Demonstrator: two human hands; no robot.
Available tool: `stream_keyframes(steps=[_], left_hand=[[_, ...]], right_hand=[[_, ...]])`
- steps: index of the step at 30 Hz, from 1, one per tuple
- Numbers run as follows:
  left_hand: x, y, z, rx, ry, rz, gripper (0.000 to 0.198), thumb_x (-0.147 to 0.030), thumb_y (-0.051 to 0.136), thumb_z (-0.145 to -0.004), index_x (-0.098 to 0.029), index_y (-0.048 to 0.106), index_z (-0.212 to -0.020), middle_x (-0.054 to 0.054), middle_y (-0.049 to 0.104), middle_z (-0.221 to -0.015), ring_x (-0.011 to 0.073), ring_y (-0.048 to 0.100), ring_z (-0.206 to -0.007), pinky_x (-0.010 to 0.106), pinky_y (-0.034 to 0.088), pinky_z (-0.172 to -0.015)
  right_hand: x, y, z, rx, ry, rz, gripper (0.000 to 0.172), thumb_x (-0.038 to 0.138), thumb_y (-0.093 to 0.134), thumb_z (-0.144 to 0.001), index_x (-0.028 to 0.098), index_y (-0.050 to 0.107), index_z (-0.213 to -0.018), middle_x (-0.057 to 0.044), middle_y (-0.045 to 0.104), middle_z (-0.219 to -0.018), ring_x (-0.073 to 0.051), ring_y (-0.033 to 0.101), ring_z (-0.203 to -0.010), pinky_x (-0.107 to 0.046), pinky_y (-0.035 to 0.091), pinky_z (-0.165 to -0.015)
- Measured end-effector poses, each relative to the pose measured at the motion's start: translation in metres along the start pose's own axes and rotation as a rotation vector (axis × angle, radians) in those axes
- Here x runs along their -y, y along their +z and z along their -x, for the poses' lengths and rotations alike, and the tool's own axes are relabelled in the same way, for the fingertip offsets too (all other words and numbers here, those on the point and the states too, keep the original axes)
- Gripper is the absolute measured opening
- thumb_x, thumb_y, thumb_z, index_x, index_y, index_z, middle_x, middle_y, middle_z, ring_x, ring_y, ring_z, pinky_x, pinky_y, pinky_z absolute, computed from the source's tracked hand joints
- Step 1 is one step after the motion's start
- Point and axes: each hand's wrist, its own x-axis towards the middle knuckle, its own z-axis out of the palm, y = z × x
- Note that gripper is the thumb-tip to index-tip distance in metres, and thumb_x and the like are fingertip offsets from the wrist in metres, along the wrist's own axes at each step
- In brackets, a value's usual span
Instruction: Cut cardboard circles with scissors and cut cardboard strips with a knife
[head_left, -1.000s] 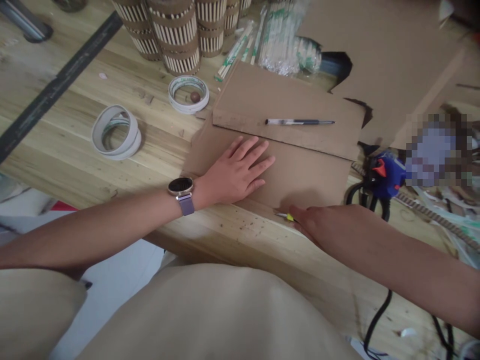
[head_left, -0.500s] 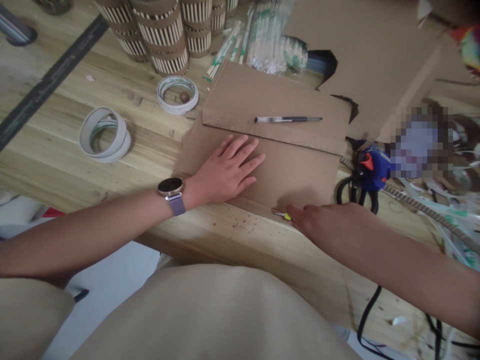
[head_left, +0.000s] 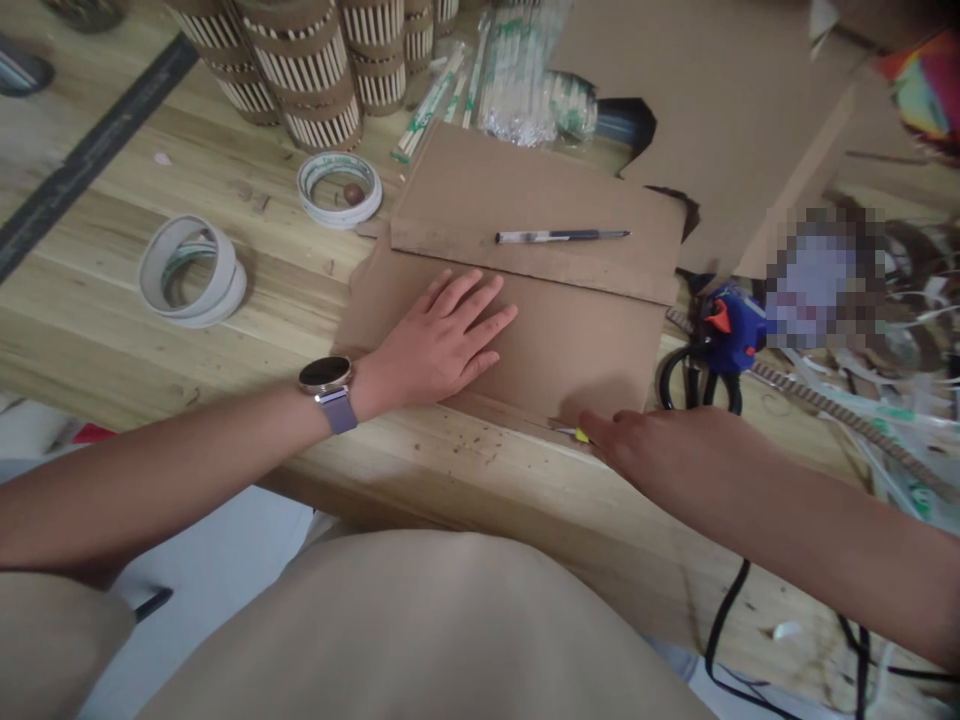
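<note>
My left hand (head_left: 439, 345) lies flat with spread fingers on a brown cardboard sheet (head_left: 585, 340), a watch (head_left: 326, 375) on its wrist. At the sheet's near edge, my right hand (head_left: 645, 445) is closed around a utility knife (head_left: 581, 435). Only a bit of its yellow body and the thin blade show; the blade points left and meets the cardboard near that edge. A second cardboard piece (head_left: 457, 190) overlaps the sheet's far side, with a pen (head_left: 562, 237) lying across it.
Tape rolls (head_left: 191, 272) sit on the wooden table (head_left: 82, 330) at left. Slatted cardboard cylinders (head_left: 300, 70) and wrapped chopsticks (head_left: 517, 90) stand and lie behind. A blue glue gun (head_left: 731, 325), black-handled scissors (head_left: 694, 375) and a black cable (head_left: 724, 625) are at right.
My right hand has slid slightly right along the sheet's near edge with the knife. My left hand keeps its place on the cardboard. The whole view has shifted a little.
</note>
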Motion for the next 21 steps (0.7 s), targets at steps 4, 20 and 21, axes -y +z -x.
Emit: stream_keyframes(steps=[4, 20, 21], left_hand=[[0.0, -0.001, 0.0, 0.007, 0.01, -0.02, 0.051, -0.035, 0.045, -0.102, -0.01, 0.05, -0.146, 0.024, 0.042, -0.156, 0.0381, 0.036, -0.145, 0.062, 0.027, -0.118], [0.003, 0.002, 0.0, 0.011, 0.022, -0.023, 0.052, -0.036, 0.045, -0.101, -0.011, 0.049, -0.147, 0.024, 0.04, -0.157, 0.0385, 0.036, -0.145, 0.063, 0.025, -0.118], [0.002, 0.001, 0.0, 0.015, 0.025, -0.029, 0.052, -0.036, 0.045, -0.101, -0.01, 0.049, -0.147, 0.024, 0.04, -0.157, 0.0388, 0.036, -0.144, 0.062, 0.026, -0.118]], right_hand=[[-0.004, 0.004, 0.005, 0.021, 0.002, 0.032, 0.041, -0.004, 0.05, -0.083, 0.019, 0.063, -0.114, -0.003, 0.073, -0.071, -0.024, 0.074, -0.063, -0.028, 0.016, -0.043], [-0.012, 0.014, 0.015, -0.048, -0.027, 0.056, 0.048, -0.008, 0.047, -0.081, 0.018, 0.061, -0.119, -0.004, 0.073, -0.07, -0.024, 0.073, -0.058, -0.028, 0.015, -0.041], [-0.013, 0.015, 0.016, -0.047, -0.028, 0.047, 0.049, -0.008, 0.047, -0.08, 0.018, 0.06, -0.12, -0.004, 0.072, -0.07, -0.025, 0.074, -0.059, -0.028, 0.016, -0.041]])
